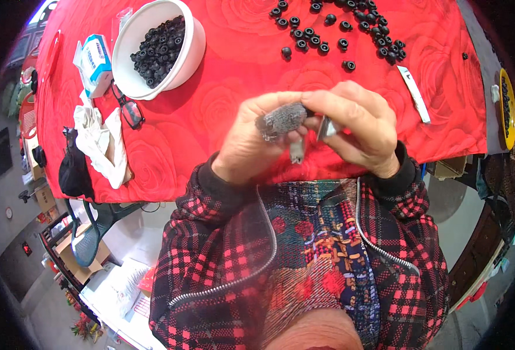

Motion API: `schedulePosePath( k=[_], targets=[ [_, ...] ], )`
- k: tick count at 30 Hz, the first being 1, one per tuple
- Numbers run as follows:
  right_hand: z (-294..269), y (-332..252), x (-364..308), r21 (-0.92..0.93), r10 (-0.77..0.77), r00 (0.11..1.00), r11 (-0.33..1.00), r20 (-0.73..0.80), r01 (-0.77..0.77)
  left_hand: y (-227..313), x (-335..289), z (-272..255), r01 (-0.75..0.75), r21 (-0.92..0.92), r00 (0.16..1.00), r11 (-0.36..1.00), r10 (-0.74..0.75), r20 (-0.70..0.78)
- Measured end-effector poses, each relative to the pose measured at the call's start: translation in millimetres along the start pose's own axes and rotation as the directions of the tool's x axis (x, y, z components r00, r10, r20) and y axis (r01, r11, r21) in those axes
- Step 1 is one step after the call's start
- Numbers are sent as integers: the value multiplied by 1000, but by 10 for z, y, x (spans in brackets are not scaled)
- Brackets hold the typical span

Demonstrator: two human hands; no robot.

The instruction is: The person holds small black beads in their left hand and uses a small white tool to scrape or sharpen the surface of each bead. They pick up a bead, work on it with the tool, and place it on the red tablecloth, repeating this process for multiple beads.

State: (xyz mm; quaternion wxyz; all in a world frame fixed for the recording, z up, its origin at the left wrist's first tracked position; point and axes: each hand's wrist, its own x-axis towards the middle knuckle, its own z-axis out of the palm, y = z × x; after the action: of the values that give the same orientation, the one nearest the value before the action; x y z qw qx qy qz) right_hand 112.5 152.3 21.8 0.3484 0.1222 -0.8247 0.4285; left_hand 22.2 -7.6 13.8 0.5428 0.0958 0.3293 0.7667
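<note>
My left hand (243, 137) is closed around a dark grey, rough-textured piece (284, 121) whose kind I cannot make out. My right hand (362, 122) meets it at the fingertips, pinching a small, shiny silver blade-like piece (327, 128). A bit of black shows between the two hands, mostly hidden by the fingers. Both hands are raised over the front of the red-clothed table (211, 128) and slightly blurred. Beyond them, many small round black rubber-looking parts (314, 41) lie loose on the cloth.
A white bowl (193, 58) of black parts stands at the back left. Near it are a blue-and-white box (96, 61), glasses (132, 114), white cloth (103, 140) and a black cloth item (75, 169). A slim white strip (414, 94) lies right; a yellow tray (507, 111) is farther right.
</note>
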Motion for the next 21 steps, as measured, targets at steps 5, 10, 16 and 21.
schedulePosePath(
  k=[5,10,16,21],
  targets=[
    [29,-92,-81,-155,-138,988,980,-63,127,-67,-95,67,72,-21,997,997,-72,-15],
    [-82,-235,-87,-45,56,998,997,22,-55,-47,-154,20,76,-26,996,997,-75,57],
    [-191,-279,-17,128,410,894,891,182,-435,-2,-143,114,-32,149,997,988,41,-59],
    [-162,-186,23,104,371,908,913,197,-396,-6,-126,98,-35,148,998,988,41,-42]
  ],
)
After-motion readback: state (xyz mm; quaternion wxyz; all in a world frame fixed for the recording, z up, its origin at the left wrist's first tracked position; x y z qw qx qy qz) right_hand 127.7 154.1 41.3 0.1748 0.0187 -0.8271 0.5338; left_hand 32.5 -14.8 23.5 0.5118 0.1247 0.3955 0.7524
